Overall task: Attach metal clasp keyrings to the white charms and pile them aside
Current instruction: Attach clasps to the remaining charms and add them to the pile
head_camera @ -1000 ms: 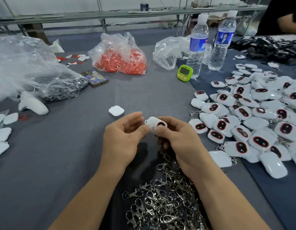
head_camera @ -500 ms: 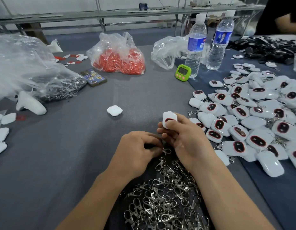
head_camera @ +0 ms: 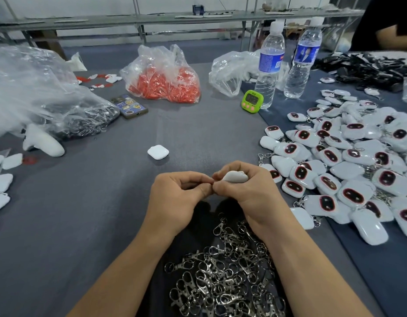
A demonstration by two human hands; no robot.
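Note:
My right hand grips a white charm above the grey table, its back side up. My left hand meets it fingertip to fingertip, its thumb and forefinger pinched together at the charm's left edge; whatever they pinch is hidden. Below my wrists lies a heap of metal clasp keyrings on a dark cloth. A large pile of finished white charms with dark oval faces spreads at the right. One loose white charm lies alone ahead of my hands.
A bag of red parts, a phone, a green timer and two water bottles stand farther back. A big clear plastic bag and a white controller lie at left, with more white charms at the left edge. Another person's arm is at top right.
My left hand rose from the keyring heap and met my right hand at the charm. My right hand turned the charm so its dark face no longer shows.

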